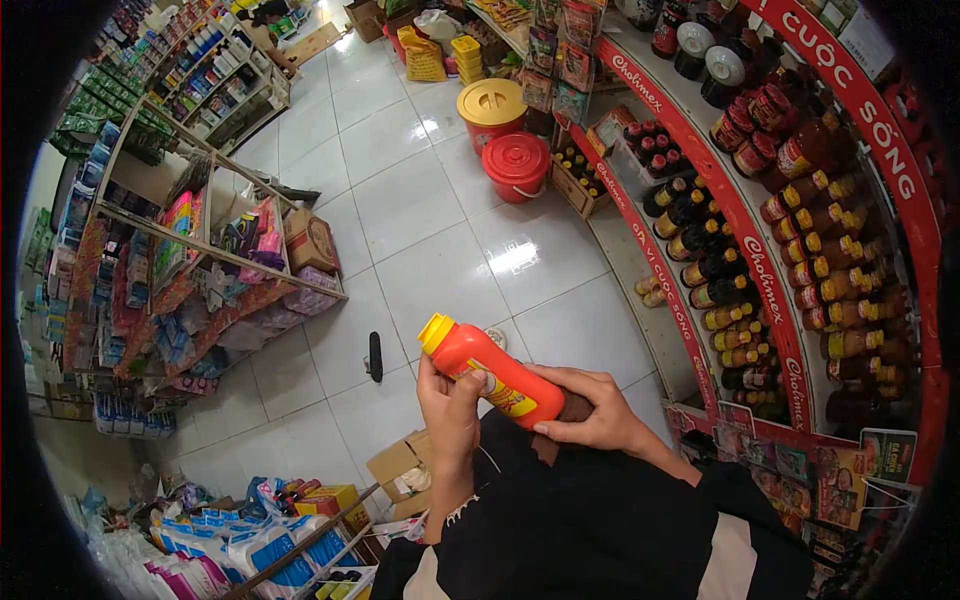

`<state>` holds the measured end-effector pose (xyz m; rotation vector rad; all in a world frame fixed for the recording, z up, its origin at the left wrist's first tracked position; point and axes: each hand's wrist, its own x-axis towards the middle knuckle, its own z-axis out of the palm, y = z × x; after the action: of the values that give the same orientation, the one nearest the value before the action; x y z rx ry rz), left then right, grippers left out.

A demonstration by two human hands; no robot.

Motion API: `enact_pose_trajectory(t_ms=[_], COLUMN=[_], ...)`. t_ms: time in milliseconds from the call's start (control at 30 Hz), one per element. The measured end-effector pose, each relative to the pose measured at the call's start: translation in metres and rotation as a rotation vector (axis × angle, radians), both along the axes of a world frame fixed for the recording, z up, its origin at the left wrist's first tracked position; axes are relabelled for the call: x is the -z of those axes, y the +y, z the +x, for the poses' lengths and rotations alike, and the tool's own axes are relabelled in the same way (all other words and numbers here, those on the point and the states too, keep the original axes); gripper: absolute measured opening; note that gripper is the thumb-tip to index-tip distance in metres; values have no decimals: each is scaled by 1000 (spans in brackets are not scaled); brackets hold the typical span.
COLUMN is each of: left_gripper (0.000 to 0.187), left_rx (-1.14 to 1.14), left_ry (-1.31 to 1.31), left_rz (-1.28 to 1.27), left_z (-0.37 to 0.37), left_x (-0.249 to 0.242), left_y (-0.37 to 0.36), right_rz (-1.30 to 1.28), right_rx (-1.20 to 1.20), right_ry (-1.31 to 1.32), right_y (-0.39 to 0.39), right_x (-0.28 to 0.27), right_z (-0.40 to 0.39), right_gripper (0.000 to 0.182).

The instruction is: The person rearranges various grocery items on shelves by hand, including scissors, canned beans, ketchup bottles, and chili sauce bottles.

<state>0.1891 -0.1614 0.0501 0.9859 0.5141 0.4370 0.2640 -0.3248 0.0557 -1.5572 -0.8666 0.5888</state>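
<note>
An orange-red bottle (pixel 475 350) with a yellow cap and a yellow label is held tilted in front of my body, its cap toward the upper left. My left hand (pixel 450 410) grips it near the cap end, with the thumb on the label. Around the base, my right hand (pixel 600 410) is closed on the bottle and on a brown cloth or rag (pixel 575 408) beside it; what the brown thing is exactly, I cannot tell.
Red-edged shelves (pixel 745 230) of sauce bottles curve along the right. Household goods fill a shelf unit (pixel 220 250) on the left. A red lidded bucket (pixel 515 165) and a yellow-lidded one (pixel 491 105) stand ahead on the tiled floor. A cardboard box (pixel 395 465) lies low left.
</note>
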Motion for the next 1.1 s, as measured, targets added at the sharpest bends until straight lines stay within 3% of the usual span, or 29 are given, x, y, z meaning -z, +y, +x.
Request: enact_pose_trajectory(t_ms=[800,1100], left_gripper=[61,57], left_rx=[97,-2], left_ry=[-91,-54], left_rz=[108,-63], left_z=[0,2], left_x=[-5,0], left_y=[-4,-7], right_rz=[52,30], right_rx=[129,162], right_ry=[-107,-108], right_y=[4,5], right_x=[0,-3], right_z=[-17,-20], right_gripper=[57,56])
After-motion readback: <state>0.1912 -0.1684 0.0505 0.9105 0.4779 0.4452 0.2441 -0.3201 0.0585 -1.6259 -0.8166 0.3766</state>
